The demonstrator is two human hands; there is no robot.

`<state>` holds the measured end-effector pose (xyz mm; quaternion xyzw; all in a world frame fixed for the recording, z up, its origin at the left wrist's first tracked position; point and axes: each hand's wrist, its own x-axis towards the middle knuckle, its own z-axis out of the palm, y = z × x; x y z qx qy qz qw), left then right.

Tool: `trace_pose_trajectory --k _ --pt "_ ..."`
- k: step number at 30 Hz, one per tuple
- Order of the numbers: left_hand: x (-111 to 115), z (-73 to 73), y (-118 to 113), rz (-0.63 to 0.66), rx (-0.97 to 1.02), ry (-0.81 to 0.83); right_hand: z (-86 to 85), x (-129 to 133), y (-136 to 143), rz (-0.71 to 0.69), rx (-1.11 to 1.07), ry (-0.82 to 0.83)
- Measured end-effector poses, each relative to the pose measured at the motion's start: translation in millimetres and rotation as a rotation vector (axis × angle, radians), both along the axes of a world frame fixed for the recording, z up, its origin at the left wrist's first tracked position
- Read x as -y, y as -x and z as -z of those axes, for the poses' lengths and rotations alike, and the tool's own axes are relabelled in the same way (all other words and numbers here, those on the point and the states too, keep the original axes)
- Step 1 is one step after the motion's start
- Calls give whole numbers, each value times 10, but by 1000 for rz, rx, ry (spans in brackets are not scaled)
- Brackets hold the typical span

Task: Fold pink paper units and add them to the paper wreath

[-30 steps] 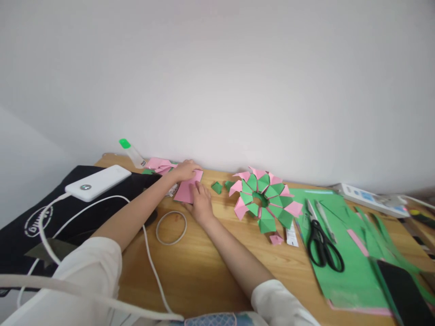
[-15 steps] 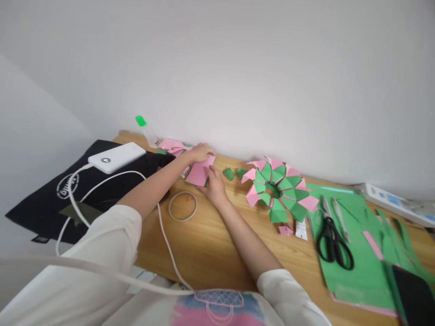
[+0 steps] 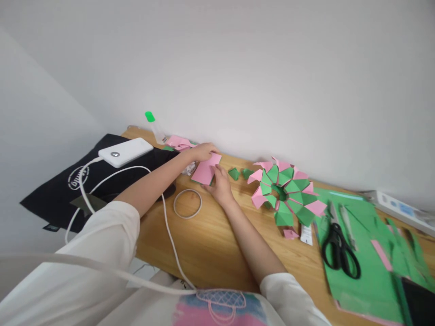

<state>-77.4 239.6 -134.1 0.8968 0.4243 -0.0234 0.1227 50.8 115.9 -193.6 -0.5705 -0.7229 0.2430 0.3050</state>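
Observation:
A pink paper rectangle (image 3: 205, 171) with a green layer showing under its near edge lies slanted on the wooden table. My left hand (image 3: 205, 152) holds its far end, the fingers curled over and their tips partly hidden. At the near right side, my right hand (image 3: 220, 184) grips the paper, fingertips on top and thumb by the lower corner. Two small folded green pieces (image 3: 234, 174) sit just right of my hands. Further right stands a ring of folded green and pink paper modules (image 3: 283, 192).
Black scissors (image 3: 340, 249) lie on green sheets (image 3: 360, 280). A glue bottle with a green cap (image 3: 149, 117) stands at the back. On a black bag (image 3: 54, 192) rests a white power bank (image 3: 126, 152) with a cable (image 3: 170, 244). A roll of tape (image 3: 187, 203) lies nearby.
The whole view has shifted slightly, so things appear a little further right. Both hands stay at the pink paper with little visible movement.

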Motion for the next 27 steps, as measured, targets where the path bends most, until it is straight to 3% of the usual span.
trace_pose_trajectory --k 14,19,27 --pt "101 -128 89 40 -102 -87 -49 77 29 5 119 -71" --pt "239 -156 139 9 -153 -133 -93 44 -11 -19 147 -54" --pt "492 -246 338 151 -275 104 -110 -126 -116 -88 167 -15"
